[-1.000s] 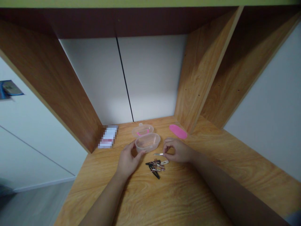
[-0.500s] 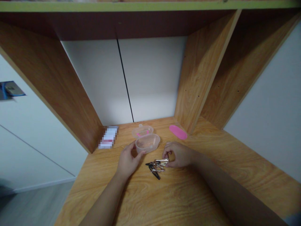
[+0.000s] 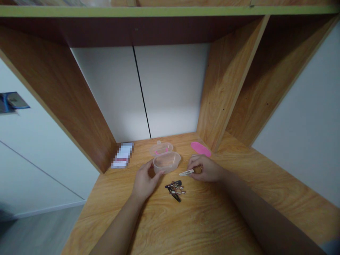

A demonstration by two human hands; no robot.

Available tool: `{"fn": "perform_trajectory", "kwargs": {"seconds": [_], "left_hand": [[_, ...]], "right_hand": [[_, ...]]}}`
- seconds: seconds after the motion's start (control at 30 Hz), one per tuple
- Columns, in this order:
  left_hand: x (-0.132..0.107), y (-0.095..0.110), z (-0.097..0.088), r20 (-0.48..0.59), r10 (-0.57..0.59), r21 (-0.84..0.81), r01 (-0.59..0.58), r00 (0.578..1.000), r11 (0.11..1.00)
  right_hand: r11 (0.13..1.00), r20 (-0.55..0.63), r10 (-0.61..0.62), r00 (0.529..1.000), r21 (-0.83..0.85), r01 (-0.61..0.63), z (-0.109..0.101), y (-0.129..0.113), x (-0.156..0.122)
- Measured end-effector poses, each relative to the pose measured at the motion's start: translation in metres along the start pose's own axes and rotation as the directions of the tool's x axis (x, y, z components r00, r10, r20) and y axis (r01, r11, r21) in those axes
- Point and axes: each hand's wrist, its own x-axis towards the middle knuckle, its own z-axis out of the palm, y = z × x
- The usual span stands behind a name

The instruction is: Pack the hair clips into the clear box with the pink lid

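My left hand [image 3: 145, 180] grips the near left side of a clear plastic box [image 3: 166, 163], thumb in front and fingers behind. Its hinged lid [image 3: 160, 149] lies open toward the back, with a bit of pink on it. Between the fingertips of my right hand [image 3: 203, 168] is a pale metallic hair clip [image 3: 186, 173], held just right of the box and above the table. A small pile of hair clips [image 3: 175, 190], black ones and shiny rose-gold ones, lies on the table in front of the box.
A pink oval piece [image 3: 200, 149] lies at the back right by the wooden divider [image 3: 218, 102]. At the back left, a blurred-out card or phone-like item [image 3: 122, 155] rests near the side panel. A shelf edge [image 3: 170, 11] runs overhead.
My right hand has lifted a hair clip off the pile and moved it up and slightly right, away from the pile. My left hand stays on the box.
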Motion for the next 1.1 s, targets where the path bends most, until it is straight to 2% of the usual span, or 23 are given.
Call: {"fn": "perform_trajectory", "kwargs": {"seconds": [0.1, 0.23, 0.37, 0.57, 0.7, 0.87, 0.97, 1.1], "left_hand": [[0.000, 0.001, -0.001, 0.012, 0.004, 0.010, -0.004, 1.000, 1.000], [-0.001, 0.002, -0.001, 0.044, 0.030, -0.008, -0.029, 0.999, 1.000], [-0.003, 0.002, 0.000, 0.085, 0.100, -0.041, -0.097, 0.991, 0.994], [-0.005, 0.009, -0.002, 0.151, 0.226, -0.051, -0.220, 0.962, 0.974], [-0.006, 0.010, -0.002, 0.150, 0.229, -0.032, -0.227, 0.962, 0.973], [-0.005, 0.011, -0.001, 0.155, 0.227, -0.034, -0.225, 0.961, 0.974], [-0.005, 0.011, -0.001, 0.144, 0.234, -0.042, -0.230, 0.962, 0.972], [-0.005, 0.011, -0.001, 0.145, 0.227, -0.033, -0.225, 0.963, 0.974]], "right_hand": [[1.000, -0.136, 0.005, 0.991, 0.019, -0.002, -0.001, -0.003, 0.002], [0.997, -0.317, -0.036, 0.948, -0.078, 0.012, 0.003, -0.006, 0.005], [0.982, -0.391, -0.097, 0.915, -0.186, 0.025, 0.008, -0.013, 0.008], [0.944, -0.306, -0.121, 0.944, -0.329, 0.014, 0.016, -0.021, 0.012], [0.926, -0.224, -0.126, 0.966, -0.377, 0.033, 0.017, -0.023, 0.012], [0.932, -0.199, -0.151, 0.968, -0.356, 0.072, 0.016, -0.030, 0.014], [0.948, -0.181, -0.092, 0.979, -0.316, 0.031, 0.015, -0.033, 0.014], [0.949, -0.199, 0.049, 0.979, -0.296, -0.108, 0.015, -0.030, 0.012]]}}
